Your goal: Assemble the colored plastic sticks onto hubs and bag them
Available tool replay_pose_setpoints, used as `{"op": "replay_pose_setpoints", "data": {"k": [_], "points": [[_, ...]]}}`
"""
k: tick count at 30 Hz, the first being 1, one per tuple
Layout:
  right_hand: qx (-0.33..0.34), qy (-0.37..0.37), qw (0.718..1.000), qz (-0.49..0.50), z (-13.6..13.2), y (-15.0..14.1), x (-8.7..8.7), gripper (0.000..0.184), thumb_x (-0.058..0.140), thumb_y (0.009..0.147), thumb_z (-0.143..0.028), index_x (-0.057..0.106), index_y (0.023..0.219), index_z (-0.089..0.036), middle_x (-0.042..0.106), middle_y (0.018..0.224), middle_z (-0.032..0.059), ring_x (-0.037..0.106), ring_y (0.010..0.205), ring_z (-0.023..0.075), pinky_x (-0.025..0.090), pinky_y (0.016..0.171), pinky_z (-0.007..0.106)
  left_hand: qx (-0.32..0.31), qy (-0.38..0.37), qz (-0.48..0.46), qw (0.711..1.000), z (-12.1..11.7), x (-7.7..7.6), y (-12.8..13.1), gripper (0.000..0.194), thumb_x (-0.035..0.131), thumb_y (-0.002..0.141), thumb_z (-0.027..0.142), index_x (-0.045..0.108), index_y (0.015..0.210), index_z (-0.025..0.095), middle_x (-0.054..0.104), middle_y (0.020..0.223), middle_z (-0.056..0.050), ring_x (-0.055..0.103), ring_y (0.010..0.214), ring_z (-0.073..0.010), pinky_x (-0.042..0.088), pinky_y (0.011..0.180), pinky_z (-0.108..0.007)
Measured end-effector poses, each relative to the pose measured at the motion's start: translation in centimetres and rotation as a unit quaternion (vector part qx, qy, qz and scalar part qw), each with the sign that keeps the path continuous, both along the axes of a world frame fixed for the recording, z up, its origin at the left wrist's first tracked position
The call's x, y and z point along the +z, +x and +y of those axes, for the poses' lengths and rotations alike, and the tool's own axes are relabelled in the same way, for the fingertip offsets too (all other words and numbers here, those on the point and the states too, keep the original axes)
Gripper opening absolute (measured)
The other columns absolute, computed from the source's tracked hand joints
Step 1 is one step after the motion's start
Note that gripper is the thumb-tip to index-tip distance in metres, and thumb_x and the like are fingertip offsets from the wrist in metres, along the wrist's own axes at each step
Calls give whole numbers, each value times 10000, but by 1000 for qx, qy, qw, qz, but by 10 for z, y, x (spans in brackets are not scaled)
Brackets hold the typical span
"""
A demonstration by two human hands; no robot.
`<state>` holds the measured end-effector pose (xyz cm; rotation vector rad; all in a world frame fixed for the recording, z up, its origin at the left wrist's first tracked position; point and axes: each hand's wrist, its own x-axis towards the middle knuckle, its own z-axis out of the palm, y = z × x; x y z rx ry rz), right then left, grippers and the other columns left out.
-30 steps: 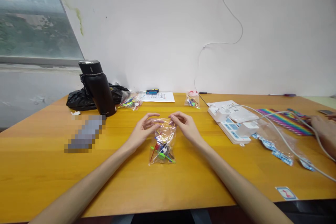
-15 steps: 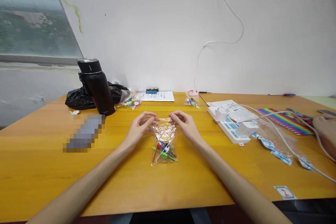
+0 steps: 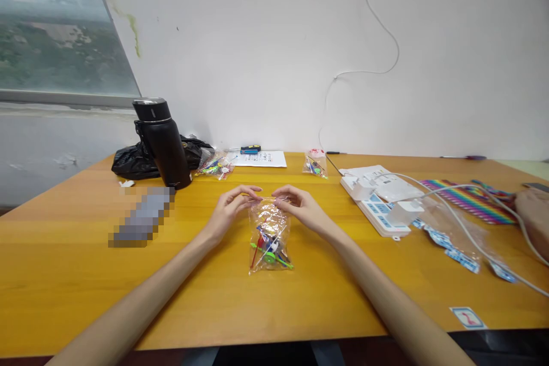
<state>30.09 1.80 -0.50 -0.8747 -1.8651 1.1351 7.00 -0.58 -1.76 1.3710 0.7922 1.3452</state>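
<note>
A small clear plastic bag (image 3: 269, 237) with several colourful small parts inside lies on the wooden table (image 3: 77, 274) in front of me. My left hand (image 3: 231, 210) pinches the bag's top left corner. My right hand (image 3: 300, 207) pinches its top right corner. The bag's lower end rests on the table, with the parts gathered at the bottom.
A black bottle (image 3: 162, 143) and a black bag (image 3: 132, 163) stand at the back left. Two more small bags (image 3: 214, 164) (image 3: 314, 163), a paper sheet (image 3: 262, 158), a white power strip (image 3: 377, 197) with cables and a rainbow strip (image 3: 467, 197) lie around. Another person's hand (image 3: 534, 211) rests at the far right.
My two hands have drawn slightly closer together at the bag's top edge. The bag has barely shifted on the table.
</note>
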Motion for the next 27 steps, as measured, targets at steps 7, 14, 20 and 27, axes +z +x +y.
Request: {"op": "replay_pose_setpoints", "data": {"k": [7, 14, 20, 27], "points": [[-6, -2, 1000, 3, -4, -4, 7, 302, 599, 945, -473, 692, 1022, -196, 703, 1013, 55, 647, 950, 189, 501, 864, 322, 17, 16, 78, 997, 1, -3, 2, 218, 744, 834, 385, 725, 898, 178, 707, 1120, -97, 674, 1034, -245, 517, 950, -371], [-42, 66, 997, -9, -4, -4, 1, 248, 688, 892, -414, 673, 1008, -196, 704, 998, 55, 647, 943, 188, 481, 811, 303, 10, 9, 62, 998, 1, -5, 3, 298, 789, 794, 364, 681, 1019, 201, 706, 1131, -83, 690, 1058, -240, 516, 990, -387], [-35, 80, 996, -15, -9, -8, 0, 254, 664, 915, -402, 665, 1084, -212, 702, 967, 48, 652, 932, 192, 480, 824, 316, 13, 0, 106, 994, 3, -9, 5, 295, 786, 795, 434, 697, 954, 202, 733, 938, -50, 697, 901, -212, 534, 890, -348], [-33, -9, 999, 13, -4, -6, -1, 386, 633, 934, -455, 586, 1230, -211, 715, 961, 55, 675, 927, 200, 510, 869, 353, 39, 3, 77, 996, 6, -7, 2, 295, 809, 783, 404, 680, 942, 191, 722, 911, -41, 693, 906, -206, 531, 864, -319]]}}
